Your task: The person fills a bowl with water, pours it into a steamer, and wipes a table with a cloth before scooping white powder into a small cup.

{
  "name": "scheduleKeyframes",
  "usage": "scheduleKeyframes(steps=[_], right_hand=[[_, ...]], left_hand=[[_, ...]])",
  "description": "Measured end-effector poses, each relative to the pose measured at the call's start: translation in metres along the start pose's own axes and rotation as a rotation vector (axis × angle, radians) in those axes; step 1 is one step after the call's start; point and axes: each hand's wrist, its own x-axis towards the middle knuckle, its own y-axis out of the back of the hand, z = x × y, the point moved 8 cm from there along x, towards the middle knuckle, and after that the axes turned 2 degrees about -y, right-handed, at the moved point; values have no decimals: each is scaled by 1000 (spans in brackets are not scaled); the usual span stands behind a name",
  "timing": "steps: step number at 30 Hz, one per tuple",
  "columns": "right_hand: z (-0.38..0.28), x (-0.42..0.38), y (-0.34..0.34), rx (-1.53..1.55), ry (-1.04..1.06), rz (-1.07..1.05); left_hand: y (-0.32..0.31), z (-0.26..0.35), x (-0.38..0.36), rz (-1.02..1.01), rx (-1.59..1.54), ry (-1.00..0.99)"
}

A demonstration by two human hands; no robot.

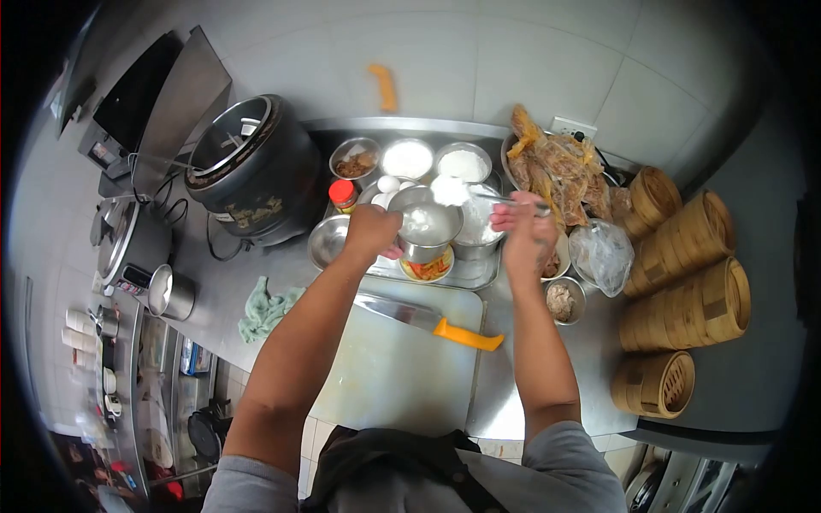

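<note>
My left hand (376,231) grips the rim of a metal bowl (426,224) with some white stuff at its bottom. In my right hand (523,224) is the handle of a spoon, its end heaped with white powder (450,191) over the bowl's right rim. Just right of the bowl stands a metal container (475,224) with white powder in it. Behind are bowls of white powder (463,164), white contents (407,159) and brown pieces (355,162). Eggs (387,185) and a red-lidded jar (343,195) are left of the bowl.
A yellow-handled knife (466,334) lies on the cutting board (393,376), with a green cloth (267,309) to the left. A large black cooker (256,184) stands at left. Bamboo steamers (684,308), wrapped food (556,167) and a plastic bag (602,255) are at right.
</note>
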Motion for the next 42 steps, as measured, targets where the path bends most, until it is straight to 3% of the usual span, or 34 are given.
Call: scheduleKeyframes(steps=[2, 4, 6, 8, 9, 14, 21, 30, 42], right_hand=[[-6, -19, -13, -94, 6, -92], [-45, -54, -45, -630, 667, -329], [-38, -52, -36, -572, 564, -307], [-22, -32, 1, -213, 237, -58], [-18, -24, 12, -172, 196, -4], [29, 2, 53, -366, 236, 70], [62, 0, 53, -569, 283, 8], [103, 2, 80, -75, -180, 278], [50, 17, 61, 0, -168, 282]], left_hand=[[-3, 1, -2, -10, -32, 2], [-2, 2, -2, -15, -65, 1], [-1, 1, -3, -16, -76, -6], [4, -4, 0, -12, -69, -7], [7, -6, 1, -9, -61, -10], [23, -8, -4, 40, -29, -1], [31, -15, -8, 53, -36, 7], [27, -14, -11, 27, -38, 17], [2, -1, 2, 10, -2, -3]])
